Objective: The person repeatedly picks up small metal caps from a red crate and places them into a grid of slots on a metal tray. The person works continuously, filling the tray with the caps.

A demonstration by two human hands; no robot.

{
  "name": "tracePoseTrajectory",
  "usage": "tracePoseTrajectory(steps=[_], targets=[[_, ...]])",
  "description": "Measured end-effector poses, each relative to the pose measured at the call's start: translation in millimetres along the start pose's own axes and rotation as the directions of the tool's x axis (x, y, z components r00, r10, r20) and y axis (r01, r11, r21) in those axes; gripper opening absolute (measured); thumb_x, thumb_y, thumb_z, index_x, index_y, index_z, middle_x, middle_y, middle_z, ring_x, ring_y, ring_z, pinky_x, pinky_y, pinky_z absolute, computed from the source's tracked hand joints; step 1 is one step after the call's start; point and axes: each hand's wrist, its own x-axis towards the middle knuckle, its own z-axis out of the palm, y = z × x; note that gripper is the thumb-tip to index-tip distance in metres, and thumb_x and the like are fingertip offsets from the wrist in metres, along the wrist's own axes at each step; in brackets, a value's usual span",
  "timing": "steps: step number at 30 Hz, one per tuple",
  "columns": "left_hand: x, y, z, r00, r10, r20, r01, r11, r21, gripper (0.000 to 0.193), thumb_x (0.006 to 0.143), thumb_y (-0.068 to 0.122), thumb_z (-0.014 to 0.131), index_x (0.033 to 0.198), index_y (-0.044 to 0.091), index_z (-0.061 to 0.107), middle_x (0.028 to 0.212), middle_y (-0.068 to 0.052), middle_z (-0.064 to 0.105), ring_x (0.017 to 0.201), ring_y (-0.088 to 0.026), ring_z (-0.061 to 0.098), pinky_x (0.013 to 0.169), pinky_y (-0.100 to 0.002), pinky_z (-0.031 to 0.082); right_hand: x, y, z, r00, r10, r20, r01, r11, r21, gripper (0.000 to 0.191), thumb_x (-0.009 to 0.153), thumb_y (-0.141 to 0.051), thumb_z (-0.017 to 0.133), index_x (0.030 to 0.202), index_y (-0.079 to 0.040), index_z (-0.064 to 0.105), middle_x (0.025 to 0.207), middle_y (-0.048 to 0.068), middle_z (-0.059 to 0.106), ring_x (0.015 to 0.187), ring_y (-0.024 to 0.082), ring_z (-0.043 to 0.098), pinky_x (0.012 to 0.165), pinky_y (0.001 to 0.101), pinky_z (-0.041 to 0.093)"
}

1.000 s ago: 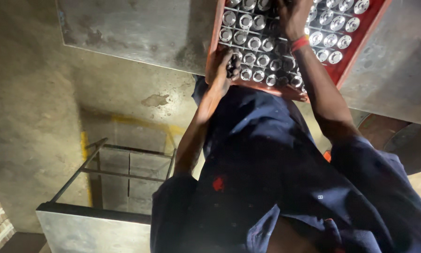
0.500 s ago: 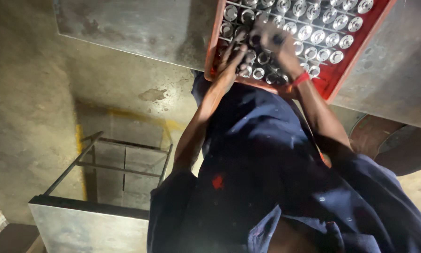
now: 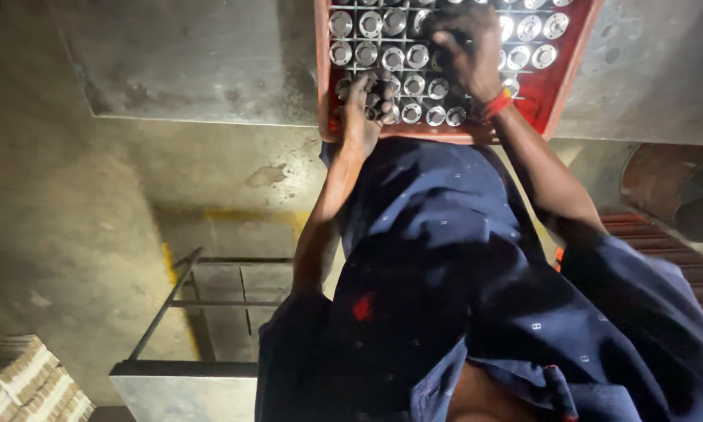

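Nearest the lens, your dark blue shirt fills the lower centre of the frame. Beyond it, your left hand curls closed around small metal cylinders at the near-left corner of the red crate, top centre. Your right hand presses down over the middle rows; whether it grips a part, you cannot tell. The grid keeps the parts upright and separate, so each lifts singly. The crate rests on a steel table. Against half a second ago: both hands sit closer together, the right hand further into the crate.
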Motion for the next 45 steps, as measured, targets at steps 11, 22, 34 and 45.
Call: tracePoseTrajectory(steps=[11,22,34,45], targets=[[-13.1,5.6,19.9,0.995,0.096,0.032,-0.100,0.983,0.152,0.040,0.108,0.044,0.052,0.121,0.007,0.061,0.072,0.003,0.049,0.056,-0.007,0.039,0.051,-0.022,0.032,31.7,-2.9,8.0,0.995,-0.080,-0.057,0.084,0.995,0.061,0.024,0.098,-0.017,0.089,0.107,-0.001,0.073,0.097,0.011,0.077,0.084,0.022,0.073,0.073,0.0347,0.059],[-12.5,-8.7,49.3,0.990,-0.006,-0.140,0.068,0.893,0.444,0.037,0.103,0.038,0.063,0.129,0.013,0.057,0.076,0.004,0.054,0.054,-0.005,0.044,0.046,-0.020,0.031,-44.5,-17.5,-1.6,0.938,0.271,0.216,-0.344,0.810,0.475,0.021,0.099,-0.016,0.084,0.109,0.000,0.076,0.117,0.010,0.075,0.102,0.019,0.071,0.090,0.0334,0.058],[-5.3,-14.4,16.4,0.990,0.106,0.099,-0.118,0.985,0.127,0.024,0.113,0.035,0.062,0.113,0.011,0.058,0.085,0.003,0.053,0.069,-0.008,0.046,0.058,-0.022,0.034,8.6,28.9,-10.8,0.999,0.053,0.015,-0.050,0.990,-0.128,0.024,0.099,-0.025,0.089,0.100,-0.004,0.078,0.093,0.014,0.075,0.083,0.029,0.064,0.077,0.0443,0.046],[-30.2,-4.8,69.0,0.978,0.084,0.189,-0.178,0.812,0.557,0.057,0.106,0.042,0.059,0.156,0.021,0.042,0.078,0.002,0.057,0.058,-0.004,0.044,0.049,-0.020,0.034,-49.1,-33.2,-9.3,0.810,0.360,0.463,-0.576,0.638,0.512,0.031,0.102,-0.027,0.072,0.126,-0.008,0.071,0.107,-0.002,0.074,0.094,0.008,0.068,0.081,0.0263,0.057]])
